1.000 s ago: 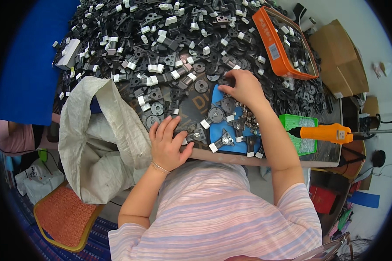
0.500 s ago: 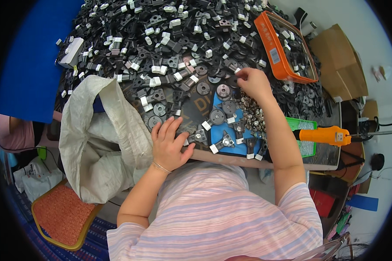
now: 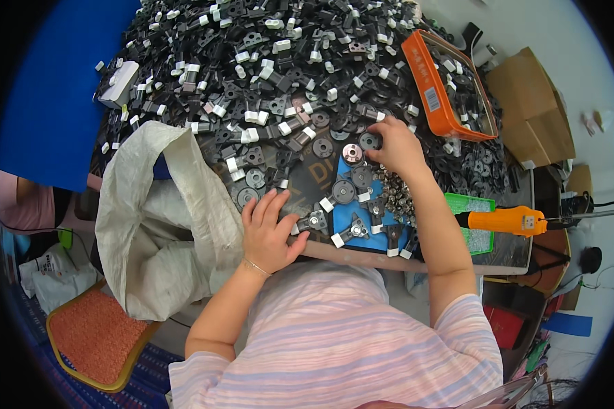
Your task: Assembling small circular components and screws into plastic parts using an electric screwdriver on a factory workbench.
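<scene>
My right hand (image 3: 400, 150) is closed, with a dark round disc (image 3: 368, 141) between its thumb and fingers, low over the table. Beside it lies a shiny silver disc (image 3: 353, 154). Nearer me, a black wheel-like disc (image 3: 344, 191) rests at the edge of a blue mat (image 3: 377, 243). Small metal fasteners (image 3: 397, 199) are heaped next to my right wrist. My left hand (image 3: 269, 232) lies with fingers spread on the table's near edge, holding nothing. Close to its thumb is a black bracket with a white tab (image 3: 312, 222); several similar brackets sit on the mat.
A large pile of black parts with white tabs (image 3: 252, 75) covers the far table. At right are an orange tray (image 3: 424, 75), a green tray (image 3: 490, 249), a yellow-orange power screwdriver (image 3: 505, 221) and a cardboard box (image 3: 525, 109). A white woven sack (image 3: 150, 286) hangs open at left.
My right hand has shifted slightly toward me, and the dark disc now shows between its fingers. The left hand stays spread in nearly the same place. The whole view has shifted slightly.
</scene>
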Available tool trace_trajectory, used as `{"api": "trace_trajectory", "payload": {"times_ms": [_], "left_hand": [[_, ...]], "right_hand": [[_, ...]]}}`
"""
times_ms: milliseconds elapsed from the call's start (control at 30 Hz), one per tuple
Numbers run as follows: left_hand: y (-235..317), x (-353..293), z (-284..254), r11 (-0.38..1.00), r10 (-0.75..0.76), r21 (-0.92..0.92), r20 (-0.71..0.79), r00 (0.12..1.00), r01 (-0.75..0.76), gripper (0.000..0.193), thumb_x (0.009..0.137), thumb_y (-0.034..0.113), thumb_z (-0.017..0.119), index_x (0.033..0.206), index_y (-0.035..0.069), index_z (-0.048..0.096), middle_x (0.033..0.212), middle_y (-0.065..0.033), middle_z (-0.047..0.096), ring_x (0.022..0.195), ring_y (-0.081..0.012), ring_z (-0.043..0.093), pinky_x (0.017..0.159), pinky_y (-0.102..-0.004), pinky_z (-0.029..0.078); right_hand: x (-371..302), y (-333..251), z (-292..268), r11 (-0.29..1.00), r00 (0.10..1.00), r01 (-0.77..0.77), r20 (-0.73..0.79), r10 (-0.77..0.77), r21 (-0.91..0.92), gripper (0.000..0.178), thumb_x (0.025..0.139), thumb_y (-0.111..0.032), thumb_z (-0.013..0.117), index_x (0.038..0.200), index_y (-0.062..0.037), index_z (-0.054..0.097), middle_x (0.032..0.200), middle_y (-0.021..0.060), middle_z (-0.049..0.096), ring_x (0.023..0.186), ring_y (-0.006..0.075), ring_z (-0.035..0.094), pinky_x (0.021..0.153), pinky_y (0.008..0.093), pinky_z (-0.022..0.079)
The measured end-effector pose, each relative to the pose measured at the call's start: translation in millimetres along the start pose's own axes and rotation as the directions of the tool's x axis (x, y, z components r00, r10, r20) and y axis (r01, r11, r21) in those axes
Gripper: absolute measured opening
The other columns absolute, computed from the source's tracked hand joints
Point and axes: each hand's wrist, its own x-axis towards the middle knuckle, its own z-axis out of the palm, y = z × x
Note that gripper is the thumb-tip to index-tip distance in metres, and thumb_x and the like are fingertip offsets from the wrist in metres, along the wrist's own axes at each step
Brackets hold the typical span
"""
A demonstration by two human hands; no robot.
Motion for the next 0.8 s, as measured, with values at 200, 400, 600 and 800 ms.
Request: {"api": "trace_trajectory", "payload": {"times_ms": [200,400,600,800], "left_hand": [[0,2,-2,0.999,-0.027,-0.024,0.022,0.999,0.027,0.028,0.067,0.032,0.071,0.085,0.012,0.063,0.127,-0.0113,0.049,0.124,-0.0298,0.038,0.103,-0.0488,0.023],[0,5,-3,0.998,-0.042,-0.042,0.052,0.998,0.044,0.029,0.065,0.031,0.072,0.087,0.011,0.066,0.128,-0.0121,0.048,0.126,-0.0307,0.037,0.103,-0.05,0.022],[1,6,-4,0.997,-0.051,-0.05,0.069,0.996,0.055,0.031,0.064,0.03,0.072,0.088,0.011,0.066,0.131,-0.0125,0.047,0.127,-0.0311,0.036,0.104,-0.0501,0.021],[1,5,-4,0.998,-0.05,-0.042,0.061,0.997,0.053,0.031,0.064,0.03,0.072,0.088,0.012,0.066,0.131,-0.012,0.047,0.127,-0.0312,0.035,0.105,-0.0504,0.02]], "right_hand": [[-14,-18,-23,0.984,0.981,0.116,-0.173,-0.091,0.137,0.04,0.06,-0.015,0.073,0.097,-0.0061,0.064,0.099,0.0092,0.058,0.097,0.029,0.057,0.083,0.0362,0.048],[-67,-70,-1,0.763,0.819,0.507,0.052,-0.572,0.4,0.042,0.056,-0.02,0.078,0.095,-0.0134,0.065,0.097,0.0033,0.058,0.094,0.0224,0.053,0.088,0.0373,0.033],[-71,-67,12,0.77,0.839,0.488,0.023,-0.543,0.411,0.045,0.055,-0.02,0.08,0.098,-0.0148,0.066,0.099,0.0022,0.056,0.096,0.0208,0.051,0.089,0.0385,0.029],[-72,-69,14,0.783,0.839,0.453,0.093,-0.536,0.426,0.045,0.055,-0.019,0.082,0.098,-0.0153,0.067,0.092,0.0007,0.058,0.096,0.0205,0.052,0.091,0.041,0.028]]}}
